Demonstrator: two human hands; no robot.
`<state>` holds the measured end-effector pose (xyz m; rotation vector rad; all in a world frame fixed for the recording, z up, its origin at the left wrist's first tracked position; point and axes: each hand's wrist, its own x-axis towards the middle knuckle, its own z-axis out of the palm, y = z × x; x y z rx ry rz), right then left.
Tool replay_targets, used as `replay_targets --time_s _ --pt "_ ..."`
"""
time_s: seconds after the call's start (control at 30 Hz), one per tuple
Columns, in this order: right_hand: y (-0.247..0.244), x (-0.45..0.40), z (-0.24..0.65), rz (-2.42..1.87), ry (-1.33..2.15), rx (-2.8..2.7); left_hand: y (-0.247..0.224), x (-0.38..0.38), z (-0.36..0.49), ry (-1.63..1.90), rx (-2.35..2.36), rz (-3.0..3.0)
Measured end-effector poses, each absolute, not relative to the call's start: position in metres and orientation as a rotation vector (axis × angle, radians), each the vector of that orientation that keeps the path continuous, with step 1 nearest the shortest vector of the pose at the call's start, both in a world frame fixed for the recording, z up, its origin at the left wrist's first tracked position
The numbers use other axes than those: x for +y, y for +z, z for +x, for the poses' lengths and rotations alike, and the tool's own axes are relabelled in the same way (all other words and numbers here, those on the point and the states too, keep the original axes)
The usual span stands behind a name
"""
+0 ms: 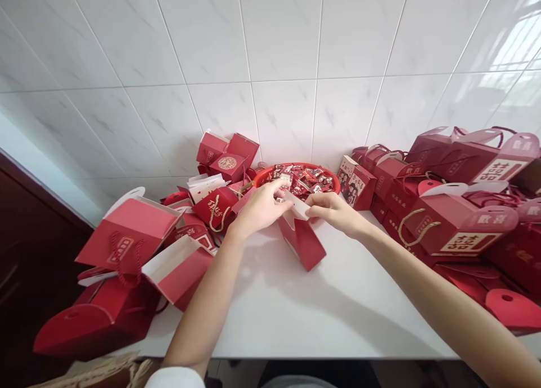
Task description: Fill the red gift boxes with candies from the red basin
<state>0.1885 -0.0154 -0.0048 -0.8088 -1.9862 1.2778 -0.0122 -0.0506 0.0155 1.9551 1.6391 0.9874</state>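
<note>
A red gift box (305,245) with a white inside stands tilted on the white table in front of me. Its upper flap is pinched by my left hand (267,205) on the left and my right hand (332,208) on the right. Both hands are closed on the paper edges, and some fingertips are hidden behind the flap. Just behind the hands sits a round red basin (337,180) filled with small red-wrapped sweets (310,179).
Several red boxes, some with open tops (169,264), are piled on the left. On the right are stacked boxes with cord handles (460,219). A patterned box (357,182) stands right of the basin. A tiled wall (283,111) rises behind the white table (329,314).
</note>
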Motion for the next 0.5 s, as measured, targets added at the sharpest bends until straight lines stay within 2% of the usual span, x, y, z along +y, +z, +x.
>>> replay_targets --time_s 0.1,0.27,0.33,0.5 --pt "-0.013 -0.009 0.192 -0.840 1.386 -1.885 0.014 -0.047 -0.017 0.940 1.758 2.064" --pt "-0.026 0.014 0.194 -0.824 1.514 -1.757 0.014 -0.042 -0.023 0.854 1.679 2.003" --pt "-0.026 0.028 0.196 -0.785 1.434 -1.772 0.013 -0.039 -0.023 0.834 1.657 1.980" --pt "-0.019 0.073 0.204 -0.790 0.943 -1.822 0.007 -0.033 -0.017 0.803 1.481 1.921"
